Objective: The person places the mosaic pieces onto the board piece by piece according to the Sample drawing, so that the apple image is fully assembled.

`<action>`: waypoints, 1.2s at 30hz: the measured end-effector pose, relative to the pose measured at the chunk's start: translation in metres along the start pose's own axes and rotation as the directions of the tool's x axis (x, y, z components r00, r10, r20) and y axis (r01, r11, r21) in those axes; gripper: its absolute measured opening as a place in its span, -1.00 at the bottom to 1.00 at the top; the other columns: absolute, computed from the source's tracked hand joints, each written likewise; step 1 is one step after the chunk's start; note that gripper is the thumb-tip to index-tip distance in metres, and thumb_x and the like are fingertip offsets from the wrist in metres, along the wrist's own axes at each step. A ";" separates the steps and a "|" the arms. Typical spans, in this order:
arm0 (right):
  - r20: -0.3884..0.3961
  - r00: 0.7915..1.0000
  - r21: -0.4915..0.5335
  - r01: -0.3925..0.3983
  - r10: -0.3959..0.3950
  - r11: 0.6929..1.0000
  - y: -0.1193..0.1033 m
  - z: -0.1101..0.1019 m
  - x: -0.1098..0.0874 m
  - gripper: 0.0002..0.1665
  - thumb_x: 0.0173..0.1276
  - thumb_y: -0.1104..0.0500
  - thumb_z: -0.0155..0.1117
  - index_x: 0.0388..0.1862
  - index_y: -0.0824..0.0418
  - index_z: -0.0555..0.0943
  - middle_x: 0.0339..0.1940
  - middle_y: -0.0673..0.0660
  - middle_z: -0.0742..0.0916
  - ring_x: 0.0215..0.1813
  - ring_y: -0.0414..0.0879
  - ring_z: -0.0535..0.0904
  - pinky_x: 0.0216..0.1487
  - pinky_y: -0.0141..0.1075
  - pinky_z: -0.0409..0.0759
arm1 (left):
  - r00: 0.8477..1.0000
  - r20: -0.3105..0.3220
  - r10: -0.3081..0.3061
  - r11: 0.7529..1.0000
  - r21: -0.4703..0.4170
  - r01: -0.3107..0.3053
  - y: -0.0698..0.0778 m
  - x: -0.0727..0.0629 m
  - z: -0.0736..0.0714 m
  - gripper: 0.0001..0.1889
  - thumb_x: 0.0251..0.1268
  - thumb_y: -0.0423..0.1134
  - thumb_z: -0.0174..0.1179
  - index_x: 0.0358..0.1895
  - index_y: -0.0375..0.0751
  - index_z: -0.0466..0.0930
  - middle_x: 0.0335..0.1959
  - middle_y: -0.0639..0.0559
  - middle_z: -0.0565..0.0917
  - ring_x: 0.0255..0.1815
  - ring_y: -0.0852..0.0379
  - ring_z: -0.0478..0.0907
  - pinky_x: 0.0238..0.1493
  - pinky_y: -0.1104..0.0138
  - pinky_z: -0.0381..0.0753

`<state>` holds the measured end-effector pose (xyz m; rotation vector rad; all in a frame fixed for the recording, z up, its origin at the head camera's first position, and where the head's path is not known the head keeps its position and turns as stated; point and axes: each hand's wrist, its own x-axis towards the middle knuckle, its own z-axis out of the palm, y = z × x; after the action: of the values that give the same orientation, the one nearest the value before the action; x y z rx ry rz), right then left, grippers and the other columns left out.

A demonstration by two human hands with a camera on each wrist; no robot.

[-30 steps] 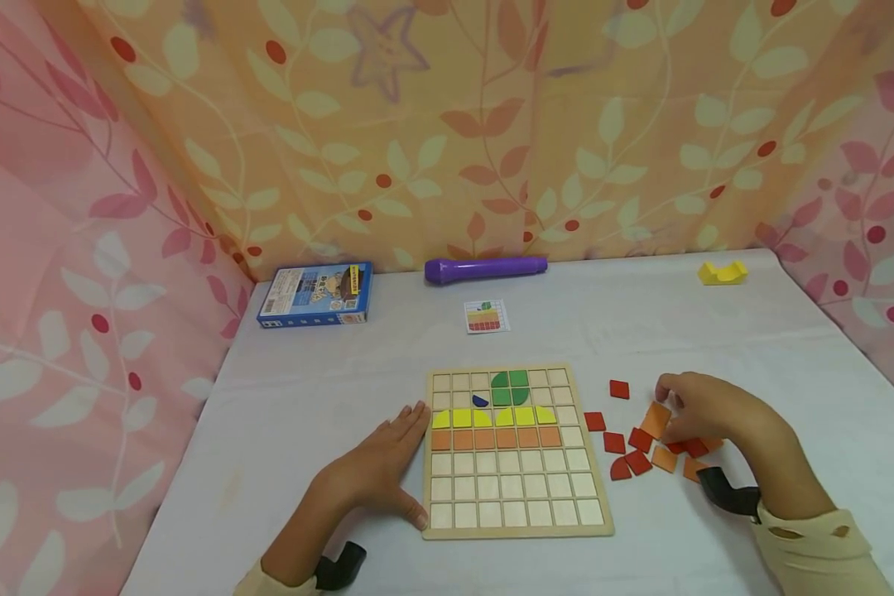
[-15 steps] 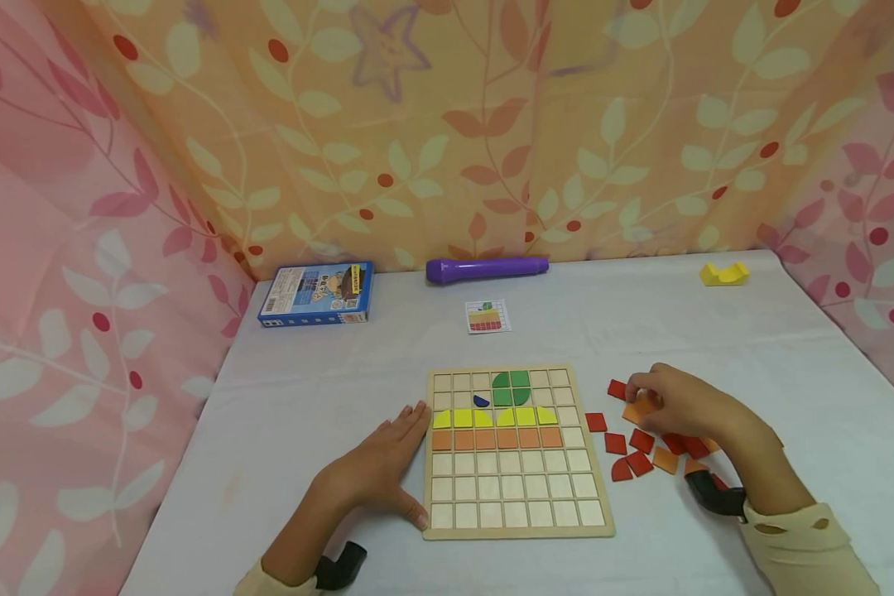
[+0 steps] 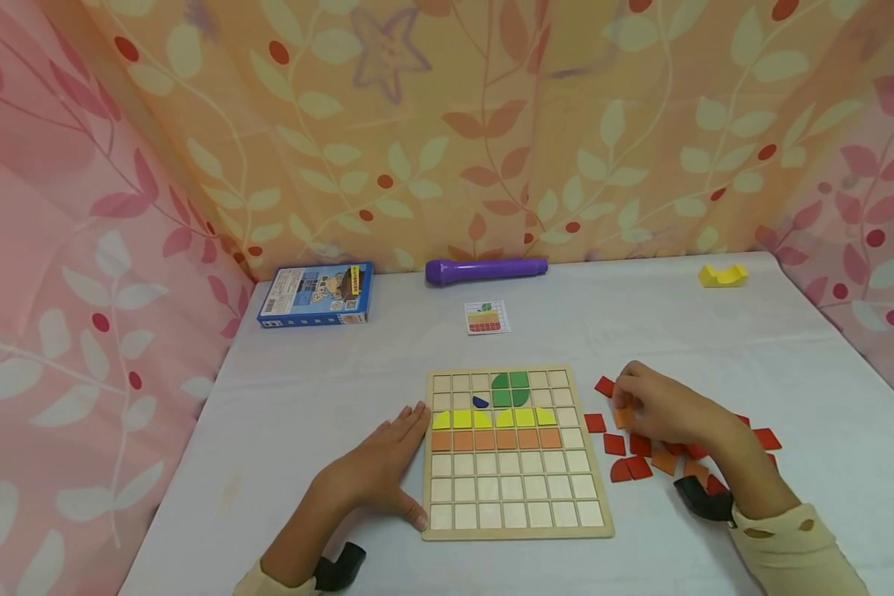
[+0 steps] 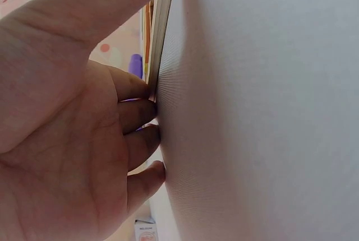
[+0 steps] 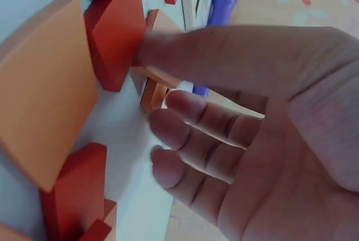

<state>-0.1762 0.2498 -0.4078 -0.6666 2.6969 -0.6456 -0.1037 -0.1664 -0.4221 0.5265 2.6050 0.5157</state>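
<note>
My left hand [image 3: 378, 463] lies along the left edge of the wooden grid board [image 3: 517, 534], its fingers extended and the thumb near the lower left corner. Green, yellow and orange tiles and one dark blue piece [image 3: 480, 402] occupy cells in the board's upper half. To the right of the board, my right hand [image 3: 663, 406] pinches an orange square tile [image 3: 623, 417] between thumb and fingers, low over the cloth. In the right wrist view the thumb covers part of this orange tile [image 5: 159, 21]. A red square tile [image 3: 605, 386] lies just left of the fingers.
Several red and orange tiles, such as a red one [image 3: 766, 438], are scattered under and around the right forearm. Farther back on the white cloth [image 3: 603, 314] are a small pattern card [image 3: 487, 317], a purple tube [image 3: 486, 271], a blue box [image 3: 316, 295] and a yellow block [image 3: 723, 276].
My right hand has moved left toward the board with the orange tile. The nearby red tile has shifted slightly left. My left hand stays at the board's edge.
</note>
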 end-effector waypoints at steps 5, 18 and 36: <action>0.024 0.999 0.050 0.044 -0.046 0.998 -0.007 -0.003 -0.001 -0.78 0.23 0.26 0.49 -0.39 0.06 0.57 -0.41 -0.05 0.55 -0.43 -0.15 0.49 -0.38 -0.31 0.54 | 1.000 0.005 -0.003 1.000 0.000 0.003 -0.001 0.000 0.000 0.52 -0.49 0.33 0.63 0.63 -0.19 -0.09 0.64 -0.07 -0.08 0.63 -0.05 -0.20 0.54 -0.02 -0.04; 0.079 0.976 0.122 0.195 -0.205 0.973 -0.048 0.010 0.022 -0.75 0.30 0.33 0.39 -0.43 0.05 0.54 -0.49 -0.10 0.53 -0.42 -0.21 0.45 -0.41 -0.34 0.48 | 1.000 0.008 -0.003 1.000 0.004 0.003 -0.003 -0.001 -0.001 0.53 -0.50 0.35 0.62 0.63 -0.19 -0.09 0.64 -0.06 -0.08 0.63 -0.04 -0.21 0.54 0.00 -0.06; 0.003 0.910 0.151 0.409 -0.414 0.900 -0.139 0.060 0.071 -0.87 0.32 0.33 0.39 -0.38 0.12 0.68 -0.45 -0.18 0.63 -0.37 -0.25 0.49 -0.30 -0.35 0.56 | 1.000 -0.001 0.019 1.000 -0.006 -0.019 -0.002 -0.001 -0.001 0.51 -0.46 0.34 0.61 0.63 -0.21 -0.10 0.64 -0.09 -0.07 0.63 -0.06 -0.20 0.54 -0.01 -0.06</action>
<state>-0.1629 0.0829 -0.4039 -1.2114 2.4573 -0.9128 -0.1037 -0.1688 -0.4220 0.5500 2.6009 0.5302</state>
